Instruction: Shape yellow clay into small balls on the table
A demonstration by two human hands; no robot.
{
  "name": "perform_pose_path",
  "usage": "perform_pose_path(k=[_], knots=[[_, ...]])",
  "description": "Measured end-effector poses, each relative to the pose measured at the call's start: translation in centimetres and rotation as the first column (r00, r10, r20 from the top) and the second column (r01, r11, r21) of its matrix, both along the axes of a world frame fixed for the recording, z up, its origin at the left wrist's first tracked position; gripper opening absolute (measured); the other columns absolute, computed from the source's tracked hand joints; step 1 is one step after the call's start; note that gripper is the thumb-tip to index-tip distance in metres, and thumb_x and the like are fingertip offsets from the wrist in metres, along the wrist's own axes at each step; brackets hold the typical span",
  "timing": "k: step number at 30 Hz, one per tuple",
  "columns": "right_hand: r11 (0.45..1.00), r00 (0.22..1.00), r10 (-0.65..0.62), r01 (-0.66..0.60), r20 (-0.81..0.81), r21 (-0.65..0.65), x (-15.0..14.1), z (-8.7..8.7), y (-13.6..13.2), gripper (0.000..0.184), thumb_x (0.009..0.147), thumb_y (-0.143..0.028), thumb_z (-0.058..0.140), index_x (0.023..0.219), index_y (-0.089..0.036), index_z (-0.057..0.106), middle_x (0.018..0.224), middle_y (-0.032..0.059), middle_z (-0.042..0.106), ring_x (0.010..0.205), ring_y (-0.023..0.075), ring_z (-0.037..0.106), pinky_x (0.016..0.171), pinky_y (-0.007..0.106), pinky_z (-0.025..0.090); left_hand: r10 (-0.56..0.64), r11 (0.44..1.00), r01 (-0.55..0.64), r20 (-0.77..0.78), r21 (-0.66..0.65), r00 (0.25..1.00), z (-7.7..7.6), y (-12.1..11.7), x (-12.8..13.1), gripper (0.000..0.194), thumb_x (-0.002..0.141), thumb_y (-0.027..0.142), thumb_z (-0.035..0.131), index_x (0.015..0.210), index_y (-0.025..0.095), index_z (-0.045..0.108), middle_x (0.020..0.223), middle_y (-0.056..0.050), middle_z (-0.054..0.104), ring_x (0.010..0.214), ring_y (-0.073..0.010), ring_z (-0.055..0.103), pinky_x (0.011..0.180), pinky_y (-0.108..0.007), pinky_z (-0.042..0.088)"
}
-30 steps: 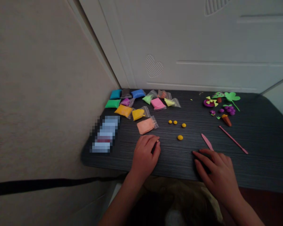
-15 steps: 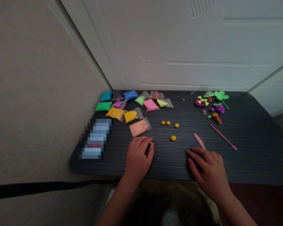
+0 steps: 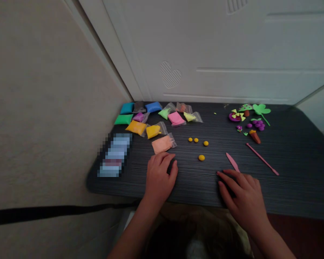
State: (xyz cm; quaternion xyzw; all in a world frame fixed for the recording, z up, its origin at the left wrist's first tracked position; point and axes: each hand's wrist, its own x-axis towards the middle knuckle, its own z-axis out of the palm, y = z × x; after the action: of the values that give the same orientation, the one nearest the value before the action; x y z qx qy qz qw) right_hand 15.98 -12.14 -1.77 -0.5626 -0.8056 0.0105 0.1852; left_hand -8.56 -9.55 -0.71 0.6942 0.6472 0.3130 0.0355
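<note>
My left hand (image 3: 161,174) rests on the dark table, fingers loosely bent and thumb apart from the index finger, nothing visible between them. Just beyond its fingertips lies a bag of peach clay (image 3: 162,144). My right hand (image 3: 241,194) lies on the table with its fingers apart. Against its knuckles is a pink plastic clay knife (image 3: 232,161), whose near end the hand hides. Between and beyond the hands sit a yellow clay ball (image 3: 201,158), another yellow ball (image 3: 206,143) and two smaller ones (image 3: 193,140) side by side.
Small bags of coloured clay (image 3: 136,127) stand at the back left, above a blurred-out phone-like rectangle (image 3: 115,155). A pink stick tool (image 3: 262,159) lies on the right. Behind it are finished clay shapes, including purple grapes (image 3: 258,124) and a green clover (image 3: 261,109). A white panel (image 3: 232,46) rises behind.
The view has shifted slightly, so the table things appear a little further right. My left thumb and index finger are somewhat further apart; a small pale spot near them no longer shows.
</note>
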Motion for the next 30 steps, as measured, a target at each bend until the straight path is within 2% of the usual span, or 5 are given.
perform_pose_path(k=[7, 13, 18, 22, 30], knots=[[0.999, 0.999, 0.046, -0.046, 0.008, 0.010, 0.2, -0.2, 0.0, 0.026, 0.081, -0.029, 0.052, 0.105, -0.026, 0.060, 0.104, 0.0045, 0.059, 0.088, 0.0218, 0.050, 0.073, 0.038, 0.035, 0.038, 0.997, -0.053, -0.243, -0.059, 0.969, 1.2, 2.0, -2.0, 0.034, 0.079, 0.014, 0.049, 0.109, 0.027, 0.056, 0.117, -0.005, 0.055, 0.110, -0.0280, 0.044, 0.088, -0.047, 0.038], [0.999, 0.999, 0.042, -0.042, 0.005, 0.025, 0.2, -0.3, 0.1, 0.027, 0.080, -0.030, 0.053, 0.106, -0.026, 0.059, 0.105, 0.0048, 0.058, 0.089, 0.0220, 0.050, 0.074, 0.038, 0.036, 0.024, 1.000, -0.023, -0.215, 0.008, 0.976, 0.4, 4.3, -3.9, 0.027, 0.079, 0.009, 0.044, 0.095, 0.021, 0.062, 0.106, -0.007, 0.061, 0.101, -0.0231, 0.052, 0.088, -0.042, 0.042], [0.998, 0.998, 0.045, -0.046, 0.034, 0.029, 0.3, -0.5, 0.1, 0.028, 0.080, -0.032, 0.052, 0.107, -0.026, 0.059, 0.105, 0.0050, 0.059, 0.088, 0.0227, 0.050, 0.073, 0.038, 0.035, 0.044, 0.999, -0.038, -0.189, 0.035, 0.981, 0.0, 5.7, -4.3, 0.026, 0.080, 0.009, 0.042, 0.096, 0.018, 0.060, 0.106, -0.008, 0.060, 0.103, -0.0212, 0.053, 0.092, -0.039, 0.042], [0.999, 0.999, 0.031, -0.033, 0.045, 0.040, 0.4, -0.5, 0.0, 0.027, 0.080, -0.032, 0.052, 0.105, -0.025, 0.061, 0.104, 0.0056, 0.059, 0.085, 0.0224, 0.050, 0.072, 0.038, 0.035, 0.039, 0.999, -0.034, -0.166, 0.034, 0.985, 0.5, 4.9, -3.9, 0.023, 0.081, 0.013, 0.045, 0.099, 0.019, 0.058, 0.114, -0.008, 0.056, 0.110, -0.0217, 0.048, 0.096, -0.040, 0.039], [0.996, 0.995, 0.074, -0.077, 0.063, 0.041, 0.3, -0.3, 0.0, 0.030, 0.080, -0.031, 0.052, 0.108, -0.024, 0.059, 0.103, 0.0060, 0.060, 0.087, 0.0230, 0.050, 0.072, 0.038, 0.035, -0.106, 0.994, 0.105, -0.042, -0.026, 0.993, 1.3, 0.1, -0.8, 0.020, 0.083, 0.021, 0.047, 0.099, 0.019, 0.059, 0.111, -0.007, 0.058, 0.111, -0.0204, 0.046, 0.098, -0.040, 0.037]])
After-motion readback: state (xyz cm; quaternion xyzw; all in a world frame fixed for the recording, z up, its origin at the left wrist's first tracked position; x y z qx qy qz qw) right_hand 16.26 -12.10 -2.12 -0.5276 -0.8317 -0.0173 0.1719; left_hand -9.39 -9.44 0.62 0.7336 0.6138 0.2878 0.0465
